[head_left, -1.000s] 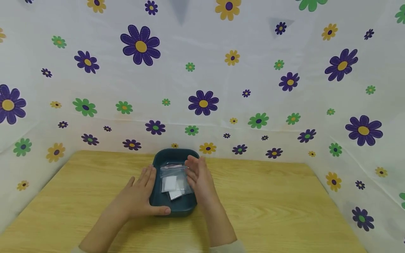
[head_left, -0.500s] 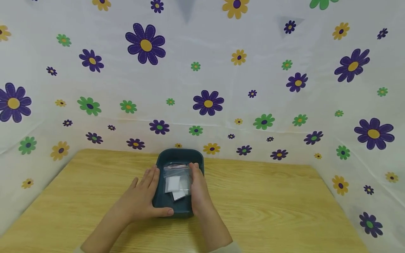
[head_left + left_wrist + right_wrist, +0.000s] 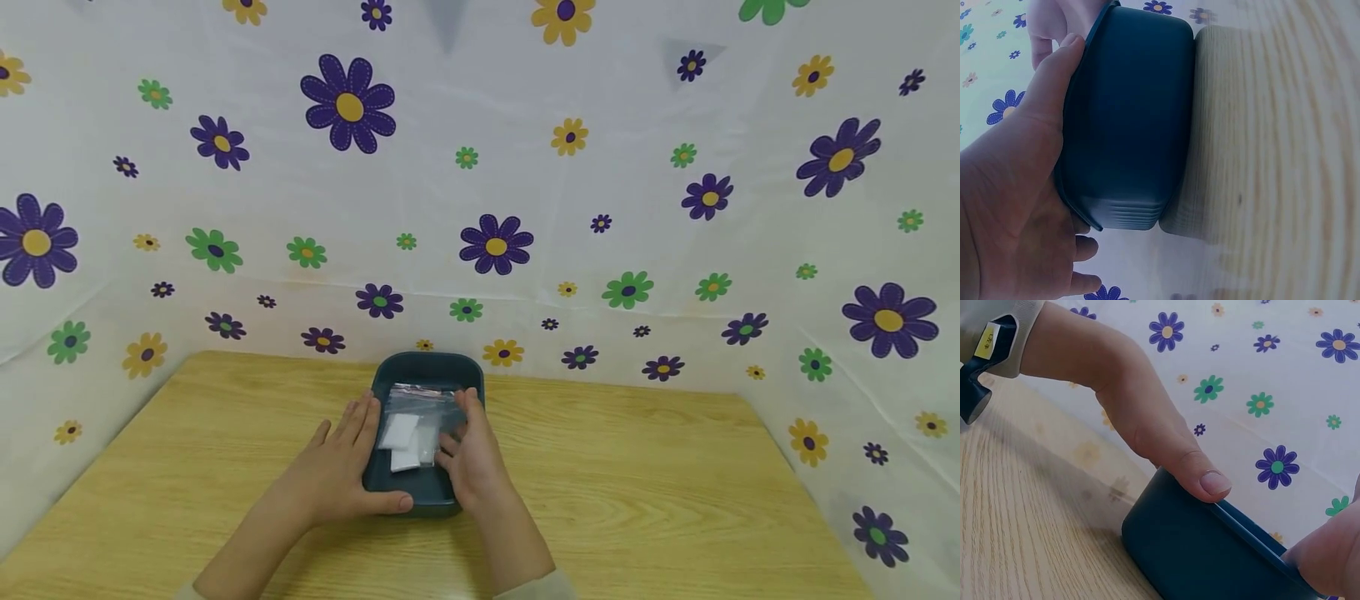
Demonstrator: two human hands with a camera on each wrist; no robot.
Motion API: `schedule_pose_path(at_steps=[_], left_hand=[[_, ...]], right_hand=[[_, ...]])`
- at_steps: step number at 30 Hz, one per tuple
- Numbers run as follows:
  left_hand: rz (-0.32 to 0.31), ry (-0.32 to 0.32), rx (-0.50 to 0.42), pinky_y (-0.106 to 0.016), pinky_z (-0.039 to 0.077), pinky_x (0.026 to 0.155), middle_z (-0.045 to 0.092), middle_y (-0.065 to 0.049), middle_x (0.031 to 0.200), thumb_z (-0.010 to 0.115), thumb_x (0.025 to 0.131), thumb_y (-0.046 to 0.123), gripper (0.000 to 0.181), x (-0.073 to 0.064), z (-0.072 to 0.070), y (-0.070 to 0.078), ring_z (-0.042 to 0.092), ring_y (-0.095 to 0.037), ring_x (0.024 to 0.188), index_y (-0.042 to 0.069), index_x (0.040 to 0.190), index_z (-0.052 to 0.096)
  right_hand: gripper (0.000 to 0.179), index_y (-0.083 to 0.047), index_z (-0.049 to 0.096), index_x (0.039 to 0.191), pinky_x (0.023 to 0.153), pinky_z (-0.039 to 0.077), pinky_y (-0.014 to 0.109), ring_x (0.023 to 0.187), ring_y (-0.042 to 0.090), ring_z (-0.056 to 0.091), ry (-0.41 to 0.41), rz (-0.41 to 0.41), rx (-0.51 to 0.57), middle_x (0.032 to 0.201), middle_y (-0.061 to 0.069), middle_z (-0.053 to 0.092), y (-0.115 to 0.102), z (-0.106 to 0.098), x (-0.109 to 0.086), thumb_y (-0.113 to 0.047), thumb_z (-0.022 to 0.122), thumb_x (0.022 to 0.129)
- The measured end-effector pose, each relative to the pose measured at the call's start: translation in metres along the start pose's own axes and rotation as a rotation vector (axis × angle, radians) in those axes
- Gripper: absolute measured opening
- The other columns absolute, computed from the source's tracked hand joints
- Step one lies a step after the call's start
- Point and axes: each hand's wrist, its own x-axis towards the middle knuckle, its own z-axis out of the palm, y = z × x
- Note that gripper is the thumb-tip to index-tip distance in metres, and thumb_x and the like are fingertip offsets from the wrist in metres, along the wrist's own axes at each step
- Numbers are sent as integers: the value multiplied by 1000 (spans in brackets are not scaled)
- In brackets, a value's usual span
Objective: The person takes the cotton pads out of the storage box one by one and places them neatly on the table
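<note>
Lying against the left side of a dark teal tray (image 3: 427, 365), the left hand (image 3: 337, 471) has its fingers straight and its thumb spread wide of them, touching the rim at the near side; it seems to steady the tray from outside and has nothing in its grasp. The left wrist view shows the tray's outer wall, with its base on the wood-grain table (image 3: 637, 483). Just right of those fingers, inside the tray, lie clear zip-top bags (image 3: 429, 408) with white squares (image 3: 401, 430) in them; they overlap, seals toward the far end, and I cannot count them surely through the film. Getting them into the tray looks done, since every bag in sight lies within the rim. Any neat arrangement looks unfinished: the squares sit askew, one partly over another, and neither hand is off the work. Farther right, the right hand (image 3: 474, 462) reaches in over the tray's right side, its loosely bent fingers a little apart and close beside the bags; whether they pinch an edge of the film I cannot tell. The right wrist view catches only part of this hand, over the rim, and does not settle it.
</note>
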Motion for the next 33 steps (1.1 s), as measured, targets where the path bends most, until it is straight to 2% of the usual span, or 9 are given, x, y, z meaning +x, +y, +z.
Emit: schedule_pose_path(at_steps=[5,9,18,25,28,33], left_hand=[[-5,-6,3,-69,20,115,10,-21,166,58,68,90,136,0,0,-1,17,-42,151,-4,157,15],[-6,-8,5,-69,19,115,11,-21,166,58,68,90,136,0,-1,-1,17,-42,151,-3,158,15],[3,-13,-16,-69,19,115,10,-22,166,58,68,89,136,0,-3,0,16,-42,151,-4,157,15],[-5,-19,-13,-68,19,115,10,-21,166,57,67,90,137,0,-1,-1,16,-41,151,-4,157,15],[-5,-25,-12,-68,18,115,10,-22,166,57,68,90,137,0,-2,-1,16,-42,151,-4,157,14],[-5,-25,-13,-68,18,116,10,-21,166,57,68,90,137,-1,-3,-2,17,-42,151,-4,158,14]], right_hand=[[87,-11,17,160,118,21,63,147,51,19,-38,28,53,160,36,7,2,-1,3,-69,37,98],[84,-11,18,160,117,26,61,147,46,24,-58,42,54,160,33,17,4,1,3,-66,36,99],[76,-9,37,154,115,31,59,145,43,29,-31,35,-27,160,22,28,4,4,4,-63,37,100],[77,-2,35,153,107,42,54,139,39,40,-37,55,-94,155,22,37,4,9,7,-58,43,100],[74,1,35,152,106,44,53,140,38,40,-34,80,-127,156,23,36,5,12,7,-51,46,100],[65,3,43,147,104,46,52,143,35,38,-21,92,-162,154,18,41,6,18,8,-43,52,100]])
